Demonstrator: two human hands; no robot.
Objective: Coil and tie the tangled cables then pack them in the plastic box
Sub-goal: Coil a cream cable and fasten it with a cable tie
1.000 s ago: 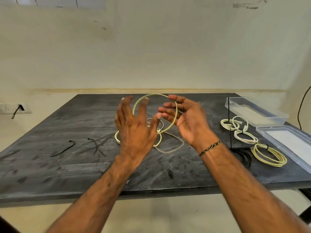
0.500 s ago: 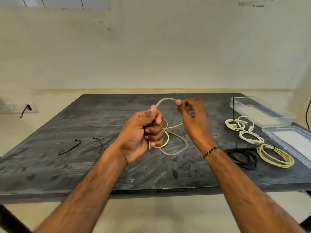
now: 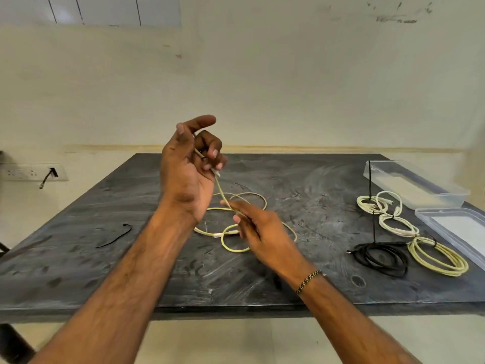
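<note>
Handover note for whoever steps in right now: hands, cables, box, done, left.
Left hand: raised, its grip closed on one end of the yellow cable.
Right hand: lower, pinching the same cable further along; the rest lies in loose loops on the table.
Done: coiled bundles sit at the right, two white coils, a black coil and a yellow coil.
Plastic box is open at the far right with no cables visible inside, lid beside it. One black tie lies at the left.
Left: coil and tie this cable, then pack all bundles in the box.
</note>
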